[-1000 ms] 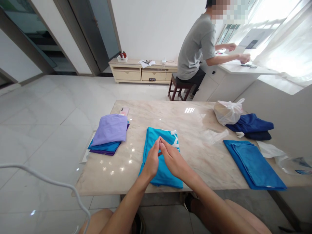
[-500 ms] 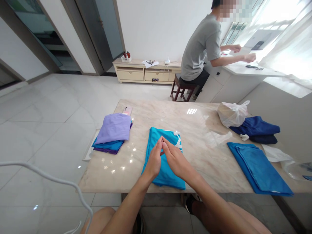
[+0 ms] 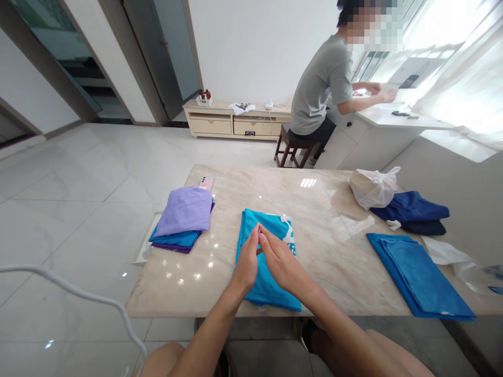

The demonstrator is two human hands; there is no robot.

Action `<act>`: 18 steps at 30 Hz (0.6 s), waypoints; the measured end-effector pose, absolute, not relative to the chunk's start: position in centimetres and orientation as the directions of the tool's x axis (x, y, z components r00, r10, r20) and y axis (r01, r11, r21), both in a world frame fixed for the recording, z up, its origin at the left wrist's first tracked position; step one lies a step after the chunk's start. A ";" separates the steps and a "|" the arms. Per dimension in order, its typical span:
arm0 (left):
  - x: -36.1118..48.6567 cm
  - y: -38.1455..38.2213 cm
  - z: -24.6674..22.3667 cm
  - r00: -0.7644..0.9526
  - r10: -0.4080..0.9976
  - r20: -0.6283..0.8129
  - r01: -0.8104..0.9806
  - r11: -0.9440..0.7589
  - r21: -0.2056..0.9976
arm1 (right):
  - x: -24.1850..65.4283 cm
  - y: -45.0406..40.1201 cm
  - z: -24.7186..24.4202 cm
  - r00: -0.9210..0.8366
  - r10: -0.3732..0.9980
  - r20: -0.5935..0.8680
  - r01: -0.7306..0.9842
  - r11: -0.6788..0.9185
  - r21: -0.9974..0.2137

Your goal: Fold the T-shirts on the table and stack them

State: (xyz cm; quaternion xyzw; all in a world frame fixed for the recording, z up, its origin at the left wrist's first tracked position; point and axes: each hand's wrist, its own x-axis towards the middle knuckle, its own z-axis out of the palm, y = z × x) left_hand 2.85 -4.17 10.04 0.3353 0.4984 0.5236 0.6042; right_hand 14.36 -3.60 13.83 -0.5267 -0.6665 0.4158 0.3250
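Observation:
A folded turquoise cloth (image 3: pixel 275 290) with a white print along its right edge lies in front of me on the table. Over it, my left hand (image 3: pixel 247 262) and my right hand (image 3: pixel 281 256) meet at the fingertips in a peaked shape, with a small gap between the palms. Both hands have their fingers stretched out, and I see nothing held in either. Whether they touch the cloth or hover just above it, I cannot tell.
Folded purple and blue cloths (image 3: pixel 184 209) lie at the left by a pink phone (image 3: pixel 206 182). On the right are a folded blue cloth (image 3: pixel 420 277), dark blue cloth (image 3: pixel 412 209) and a white plastic bag (image 3: pixel 373 188). A person (image 3: pixel 322 89) sits at a white desk (image 3: pixel 408 118) beyond.
My hands stay joined at the fingertips over the turquoise cloth. The view has shifted slightly, and the seated person's hands have drawn closer to their body.

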 end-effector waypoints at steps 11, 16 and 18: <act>3.1 -4.1 10.1 -0.029 0.970 -0.243 -0.288 0.225 0.931 | 14.7 -3.6 13.8 -0.219 0.976 -0.004 0.430 0.092 -0.898; 3.2 -4.1 10.3 -0.008 0.969 -0.248 -0.306 0.234 0.923 | 15.4 -2.9 15.0 -0.266 0.964 0.026 0.407 0.136 -0.903; 3.3 -4.1 10.3 0.000 0.968 -0.252 -0.311 0.240 0.920 | 15.6 -2.7 15.4 -0.272 0.961 0.046 0.411 0.159 -0.897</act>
